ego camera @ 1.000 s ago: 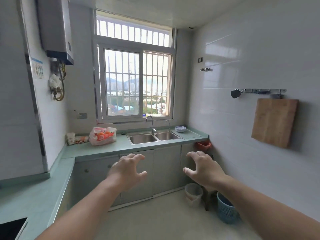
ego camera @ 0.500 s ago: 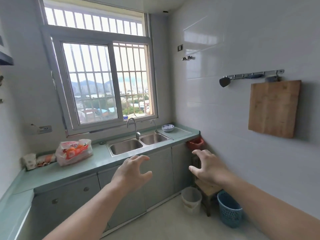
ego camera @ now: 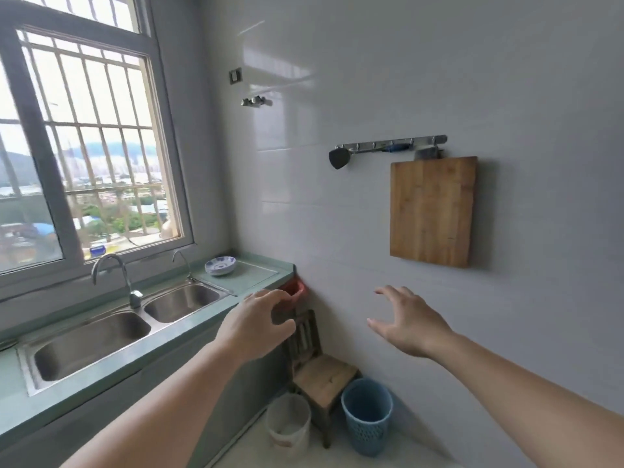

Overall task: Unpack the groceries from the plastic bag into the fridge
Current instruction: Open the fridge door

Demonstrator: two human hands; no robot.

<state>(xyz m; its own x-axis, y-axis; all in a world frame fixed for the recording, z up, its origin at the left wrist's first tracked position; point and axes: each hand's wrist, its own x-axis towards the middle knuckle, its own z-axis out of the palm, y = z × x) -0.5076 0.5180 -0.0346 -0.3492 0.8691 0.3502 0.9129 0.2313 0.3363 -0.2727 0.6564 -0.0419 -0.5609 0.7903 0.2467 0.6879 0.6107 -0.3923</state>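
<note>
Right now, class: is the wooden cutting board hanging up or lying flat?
Hanging up. The wooden cutting board sits upright against the tiled wall, just below the metal hook rail.

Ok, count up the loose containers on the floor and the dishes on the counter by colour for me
Blue basket on the floor: 1
White bucket on the floor: 1
Blue-and-white bowls, a stack on the counter: 1 stack; I cannot tell how many bowls are in it
Total: 3, with the stack taken as 1
</note>
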